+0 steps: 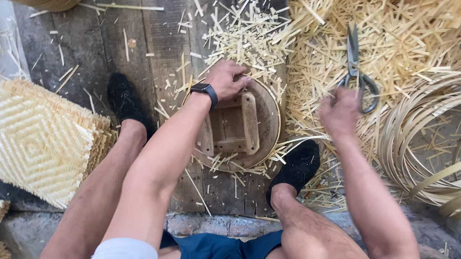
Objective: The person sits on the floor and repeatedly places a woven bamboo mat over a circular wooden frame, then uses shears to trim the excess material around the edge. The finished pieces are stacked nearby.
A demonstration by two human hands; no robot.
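Floor: dark wooden planks (161, 32) littered with bamboo offcuts (408, 34). At left, stacked woven mats (37, 145). Centre: left hand (227, 79), grip closed on the far rim of the round wooden form (267, 127), between both feet. Right hand (338, 113), blurred, grip state indeterminate, just beside the scissors (357, 71). At right, coiled bamboo hoops (438, 138).

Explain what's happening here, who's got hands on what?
A seated person leans over a round wooden form on the floor between their feet. The left hand rests on its far rim, fingers curled. The right hand reaches toward a pair of scissors lying on a heap of bamboo offcuts, not gripping them. Woven mats are stacked to the left, coiled strips to the right.
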